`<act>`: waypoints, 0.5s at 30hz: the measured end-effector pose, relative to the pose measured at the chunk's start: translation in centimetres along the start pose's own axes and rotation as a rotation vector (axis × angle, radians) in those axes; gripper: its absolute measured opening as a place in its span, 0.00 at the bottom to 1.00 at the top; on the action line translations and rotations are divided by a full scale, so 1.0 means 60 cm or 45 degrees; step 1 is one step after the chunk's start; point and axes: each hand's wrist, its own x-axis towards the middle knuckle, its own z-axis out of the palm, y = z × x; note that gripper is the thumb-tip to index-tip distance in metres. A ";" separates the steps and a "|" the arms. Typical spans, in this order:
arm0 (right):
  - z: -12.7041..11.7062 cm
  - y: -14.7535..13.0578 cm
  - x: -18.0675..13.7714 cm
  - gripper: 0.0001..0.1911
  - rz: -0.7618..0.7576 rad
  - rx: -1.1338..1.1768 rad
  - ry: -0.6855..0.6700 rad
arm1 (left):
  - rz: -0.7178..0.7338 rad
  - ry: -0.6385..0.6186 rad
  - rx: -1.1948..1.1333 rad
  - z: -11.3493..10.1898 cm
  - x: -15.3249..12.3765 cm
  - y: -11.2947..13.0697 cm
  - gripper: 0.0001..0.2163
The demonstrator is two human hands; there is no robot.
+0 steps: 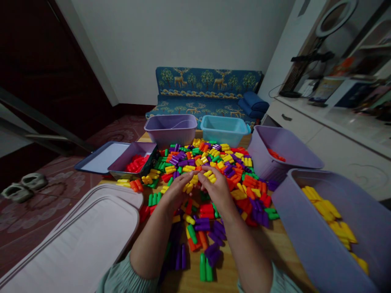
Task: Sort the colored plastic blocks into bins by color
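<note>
Both of my hands are over a heap of small plastic blocks [207,211] in red, orange, yellow, green and purple, each shaped like joined rounded tubes. My right hand [217,188] is curled round several yellow blocks [210,176], which show between its thumb and fingers. Close beside it, the fingertips nearly meeting, my left hand [179,188] is closed about more yellow blocks [190,186]. Its lower fingers are partly hidden by these blocks.
A purple bin [171,127] and a light blue bin [224,126] stand behind the heap. On the right, one bin [284,142] holds red blocks, another [305,211] yellow ones. A tin box [134,154] with red blocks and stacked lids [100,232] lie left.
</note>
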 end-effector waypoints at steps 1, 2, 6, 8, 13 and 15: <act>-0.004 -0.001 0.002 0.24 -0.018 -0.023 0.042 | 0.002 0.022 -0.006 -0.002 0.001 -0.001 0.21; -0.010 -0.002 0.004 0.24 -0.074 -0.075 0.082 | -0.004 0.039 -0.027 -0.004 0.003 -0.001 0.20; -0.028 0.007 0.013 0.24 -0.457 -0.611 0.163 | -0.048 0.036 -0.108 -0.009 0.010 -0.003 0.23; -0.030 0.013 0.014 0.24 -0.512 -0.886 0.160 | -0.037 -0.004 -0.102 -0.009 0.012 -0.002 0.25; -0.007 0.007 -0.001 0.22 -0.486 -1.001 -0.053 | 0.038 -0.102 0.006 0.003 0.003 0.006 0.31; 0.005 0.004 -0.010 0.27 -0.418 -0.988 -0.168 | 0.052 -0.112 0.042 0.006 -0.003 0.009 0.31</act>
